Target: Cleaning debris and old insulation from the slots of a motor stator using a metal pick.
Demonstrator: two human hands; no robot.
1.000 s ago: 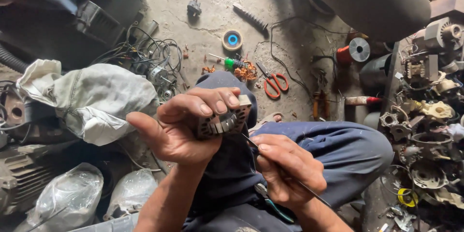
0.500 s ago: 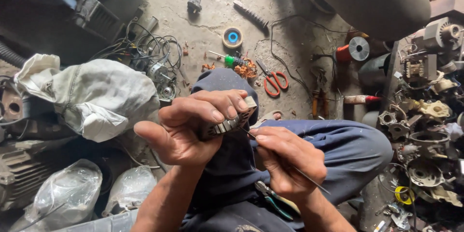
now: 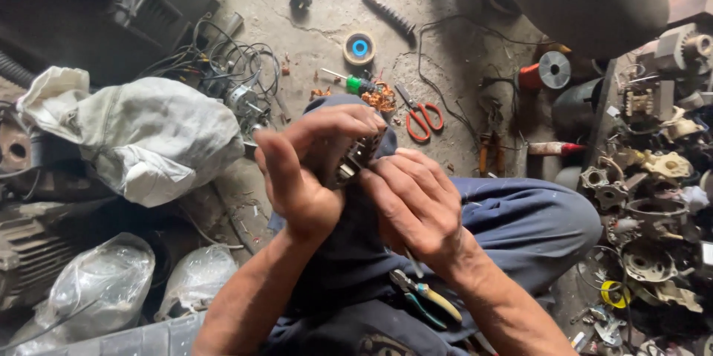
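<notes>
Head view showed the left hand [image 3: 297, 178] clamped around a small motor stator [image 3: 355, 157] above the lap, while the right hand [image 3: 416, 204] pressed its fingertips against it, pliers [image 3: 423, 298] lying on the thigh.

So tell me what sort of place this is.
Probably a small motor repair workshop, worked on a concrete floor: metal motor housings and parts are heaped to one side, a wire spool stands nearby, and red-handled scissors lie close by.
</notes>
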